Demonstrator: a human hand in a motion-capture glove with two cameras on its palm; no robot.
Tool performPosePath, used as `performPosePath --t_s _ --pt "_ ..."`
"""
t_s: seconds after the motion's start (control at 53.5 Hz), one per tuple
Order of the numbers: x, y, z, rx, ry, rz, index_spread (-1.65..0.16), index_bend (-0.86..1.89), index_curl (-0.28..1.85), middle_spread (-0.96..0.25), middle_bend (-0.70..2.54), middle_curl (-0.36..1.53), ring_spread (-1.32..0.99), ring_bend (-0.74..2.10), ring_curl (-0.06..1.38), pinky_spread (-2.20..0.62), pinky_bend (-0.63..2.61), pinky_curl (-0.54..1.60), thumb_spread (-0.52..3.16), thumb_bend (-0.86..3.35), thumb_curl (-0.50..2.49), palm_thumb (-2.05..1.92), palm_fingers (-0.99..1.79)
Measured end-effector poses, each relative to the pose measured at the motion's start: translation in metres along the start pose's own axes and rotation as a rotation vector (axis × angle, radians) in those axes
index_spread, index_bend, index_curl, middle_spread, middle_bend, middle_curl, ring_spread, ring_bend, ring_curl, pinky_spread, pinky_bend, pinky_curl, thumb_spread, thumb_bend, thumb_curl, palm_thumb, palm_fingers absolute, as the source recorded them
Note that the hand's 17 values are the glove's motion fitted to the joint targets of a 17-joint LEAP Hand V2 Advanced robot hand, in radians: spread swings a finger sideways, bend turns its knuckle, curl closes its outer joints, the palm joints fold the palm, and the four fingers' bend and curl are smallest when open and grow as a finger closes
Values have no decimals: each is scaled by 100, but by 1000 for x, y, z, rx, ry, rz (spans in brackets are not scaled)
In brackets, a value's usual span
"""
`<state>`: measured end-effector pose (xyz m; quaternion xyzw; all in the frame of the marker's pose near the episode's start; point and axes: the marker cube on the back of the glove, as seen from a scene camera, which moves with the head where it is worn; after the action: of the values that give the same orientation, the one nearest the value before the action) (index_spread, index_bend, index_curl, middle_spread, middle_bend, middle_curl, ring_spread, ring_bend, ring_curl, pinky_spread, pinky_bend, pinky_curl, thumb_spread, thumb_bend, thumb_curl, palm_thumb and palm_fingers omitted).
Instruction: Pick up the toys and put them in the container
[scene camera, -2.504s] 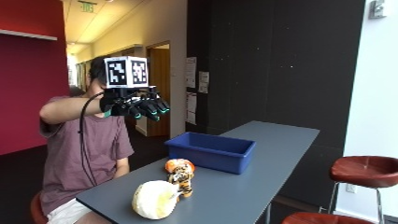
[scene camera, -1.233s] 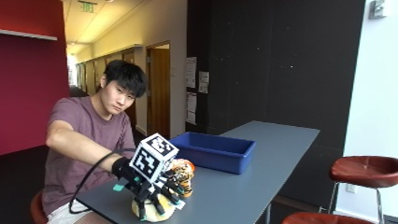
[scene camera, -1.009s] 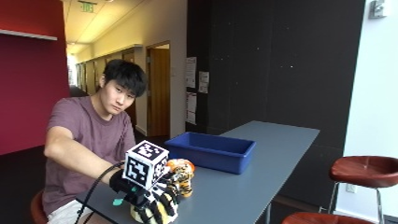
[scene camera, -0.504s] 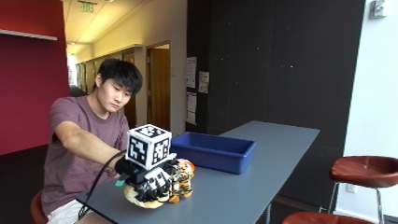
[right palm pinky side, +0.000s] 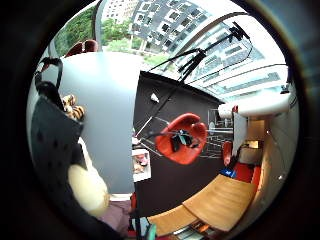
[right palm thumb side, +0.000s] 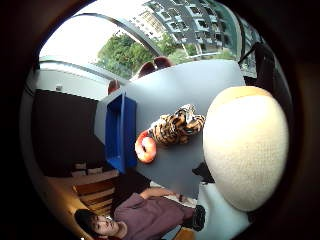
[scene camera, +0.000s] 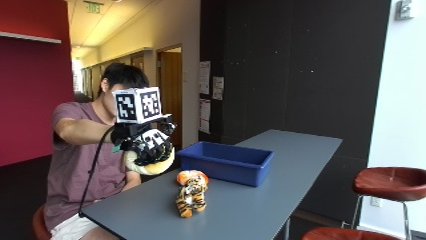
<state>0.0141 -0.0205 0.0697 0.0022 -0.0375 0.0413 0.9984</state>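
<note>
Since half a second ago the hand has risen from the tabletop with the ball, a cream plush one, and now holds it in the air above the tabletop's near end, at about the person's chest height. The gloved fingers are curled over the top of the ball, which shows below them in the outside view; in the thumb side palm view the ball fills much of the picture close to the palm, and in the little finger side view a pale part of it shows beside the glove. The tiger, a striped plush toy, stands upright on the tabletop below and slightly to the side of the raised hand, with an orange ring touching it on the side toward the bin. The bin, blue and rectangular, sits on the tabletop just past the tiger, apart from it, and its inside cannot be seen. No writing on the toys or the bin can be read.
</note>
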Motion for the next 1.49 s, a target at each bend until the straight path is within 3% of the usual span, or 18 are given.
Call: performPosePath --t_s 0.243,0.392,0.542,0.598,0.635,0.747,0.841,0.916,1.233,1.252,1.308,1.364,1.383,1.401,1.457,1.495 --pt "-21 20 -37 26 154 -19 -39 71 69 -36 104 75 -39 138 69 -33 125 57 27 4 93 74 88" --pt "-82 19 -79 71 140 -71 -39 71 77 -36 107 79 -38 141 70 -33 128 59 24 1 96 72 84" --pt "-191 11 -104 113 71 -214 -40 70 84 -36 109 84 -38 143 71 -33 130 60 23 -1 99 71 82" --pt "-232 18 -106 93 1 -430 -40 69 86 -36 109 85 -38 144 71 -33 131 60 23 -1 100 71 81" --pt "-260 21 -104 74 -29 -520 -40 69 88 -36 109 86 -38 144 71 -33 131 60 23 -1 101 71 80" --pt "-348 6 -83 68 29 -410 -41 68 93 -35 109 88 -37 146 71 -33 132 61 23 -1 103 71 79" --pt "-395 0 -63 72 72 -640 -41 67 97 -35 110 90 -37 147 71 -33 133 61 23 -1 104 70 78" --pt "-439 -7 -42 55 85 -697 -42 66 99 -35 109 91 -37 148 71 -32 133 61 23 -1 105 70 78" --pt "-511 -28 20 -60 203 -638 -42 48 106 -39 93 90 -36 147 69 -32 140 61 26 -1 109 71 55" --pt "-510 -29 22 -78 203 -644 -42 50 108 -39 97 91 -36 149 70 -32 140 61 25 -1 109 71 65" --pt "-508 -35 32 -182 213 -604 -40 34 104 -41 77 86 -36 144 69 -31 145 61 34 -1 109 70 29" --pt "-511 -46 42 -292 194 -385 -38 15 96 -38 62 80 -34 145 68 -30 144 59 55 -5 106 57 6" --pt "-512 -50 44 -310 185 -310 -36 7 92 -33 48 76 -32 135 65 -26 144 60 63 -8 102 51 -33" --pt "-511 -53 46 -315 182 -263 -35 3 88 -28 39 73 -28 126 64 -22 145 59 69 -9 99 46 -49" --pt "-507 -53 47 -300 197 -371 -32 0 75 -15 23 65 -17 89 54 -12 138 54 82 -13 89 28 -80" --pt "-501 -51 46 -293 195 -499 -29 -2 68 -10 16 61 -12 77 50 -8 134 52 89 -9 84 23 -73"
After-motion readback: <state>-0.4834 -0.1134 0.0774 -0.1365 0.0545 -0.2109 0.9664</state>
